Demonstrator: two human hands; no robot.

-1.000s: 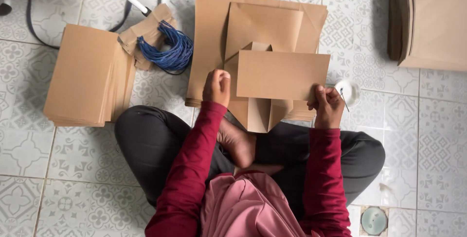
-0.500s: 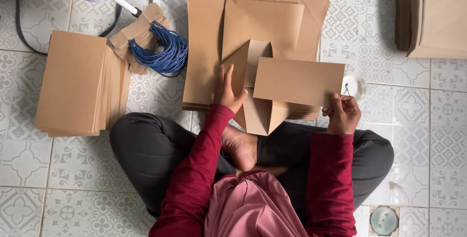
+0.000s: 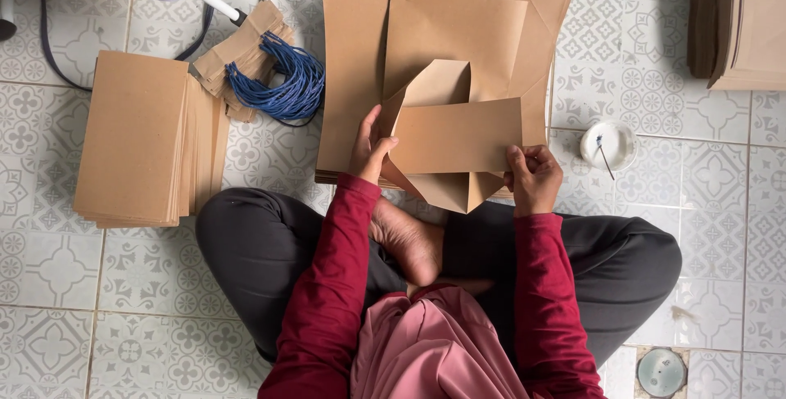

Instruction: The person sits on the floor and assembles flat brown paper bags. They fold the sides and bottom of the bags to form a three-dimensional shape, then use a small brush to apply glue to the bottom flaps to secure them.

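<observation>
Leftmost, we see a stack of brown paper bags (image 3: 139,141), then blue cord handles (image 3: 282,84) at upper left. At centre our left hand (image 3: 370,149) pinches the left edge of a half-folded brown paper piece (image 3: 454,133); our right hand (image 3: 532,176) grips its right edge. It sits over flat paper sheets (image 3: 352,63). A small white dish (image 3: 610,145) lies right.

Both hands raised in front of crossed legs, arms in red sleeves.

The left hand (image 3: 370,149) stands with palm turned inward, fingers (image 3: 370,123) pointing up and thumb pinching across. The right hand (image 3: 534,178) is curled, knuckles toward the camera, fingers (image 3: 536,156) pinched together.
</observation>
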